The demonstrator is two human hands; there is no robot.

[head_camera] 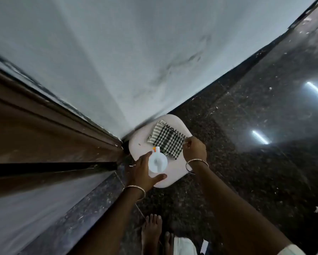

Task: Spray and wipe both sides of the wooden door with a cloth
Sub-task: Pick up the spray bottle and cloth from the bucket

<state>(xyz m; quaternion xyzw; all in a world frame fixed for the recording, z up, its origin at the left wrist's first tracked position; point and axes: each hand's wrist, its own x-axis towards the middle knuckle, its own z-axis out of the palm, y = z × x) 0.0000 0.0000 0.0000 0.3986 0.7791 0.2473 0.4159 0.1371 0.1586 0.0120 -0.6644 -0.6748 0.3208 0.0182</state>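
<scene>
Door [49, 137] of brown wood stands at the left, untouched so far. From the head view, the left hand [142, 172] curls, grip apart, round the white spray bottle [157, 161] on the small white stool [173, 178]; the right hand [195, 150] pinches the checked cloth [168, 140] by its edge. Better to close fully on the bottle's neck and gather the cloth before lifting.

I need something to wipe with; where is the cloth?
The checked cloth lies folded on the white stool by the wall corner, just beyond the spray bottle, with the right hand at its edge.
</scene>
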